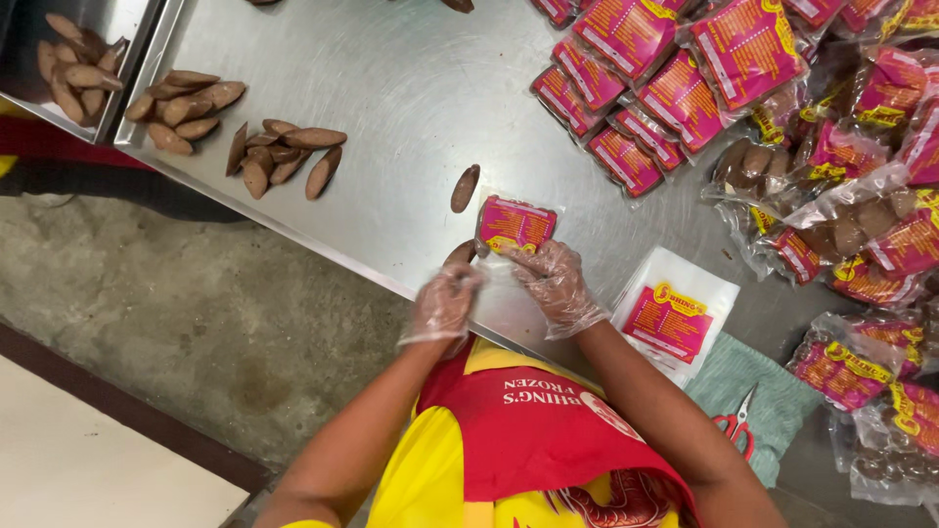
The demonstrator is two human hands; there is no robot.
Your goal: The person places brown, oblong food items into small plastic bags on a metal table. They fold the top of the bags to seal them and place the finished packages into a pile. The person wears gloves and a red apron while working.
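Gloved left hand (445, 303) pinches a brown oblong piece (462, 253) at the mouth of the magenta-labelled clear pouch (515, 225), gripped by gloved right hand (558, 284) at the near bench (411, 108) edge; the mouth is best held wide, with the piece entered end-first.

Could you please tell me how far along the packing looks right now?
Done: many filled packs piled at the table's far side. In hand: left hand and right hand work a brown piece into a clear bag. Left: loose brown pieces and empty bags.
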